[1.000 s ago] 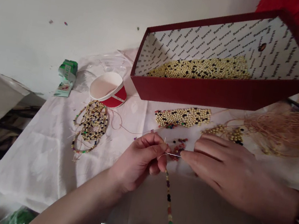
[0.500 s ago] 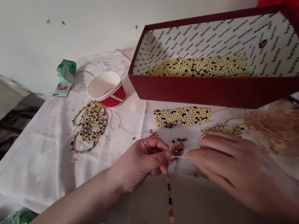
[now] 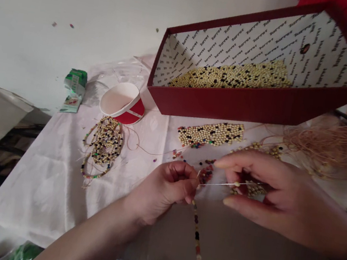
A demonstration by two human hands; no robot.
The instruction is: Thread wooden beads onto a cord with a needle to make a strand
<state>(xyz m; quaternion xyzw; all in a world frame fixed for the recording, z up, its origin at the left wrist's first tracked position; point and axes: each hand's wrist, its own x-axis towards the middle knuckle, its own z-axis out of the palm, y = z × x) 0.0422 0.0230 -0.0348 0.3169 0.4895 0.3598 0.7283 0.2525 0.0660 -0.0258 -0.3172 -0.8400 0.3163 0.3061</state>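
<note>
My left hand (image 3: 167, 190) is closed in a pinch on the top of a beaded string (image 3: 197, 242) that hangs down over the table's front edge. A thin needle (image 3: 220, 183) runs from that pinch to the right, with a cream bead (image 3: 236, 184) on it. My right hand (image 3: 280, 198) holds the needle's far end, fingers curled with the forefinger stretched above. Small coloured beads (image 3: 206, 172) lie on the white cloth (image 3: 55, 182) just behind the needle.
A dark red box (image 3: 245, 104) of cream and black beads stands behind. A patch of cream beads (image 3: 212, 133) lies before it. Finished bead loops (image 3: 102, 145), a red paper cup (image 3: 123, 103) and a green carton (image 3: 75, 89) sit left. Tangled tan cord (image 3: 330, 147) lies right.
My right hand has drawn to the right and lifted its forefinger, baring more of the needle; a cream bead now sits on it. The left hand has kept its pinch.
</note>
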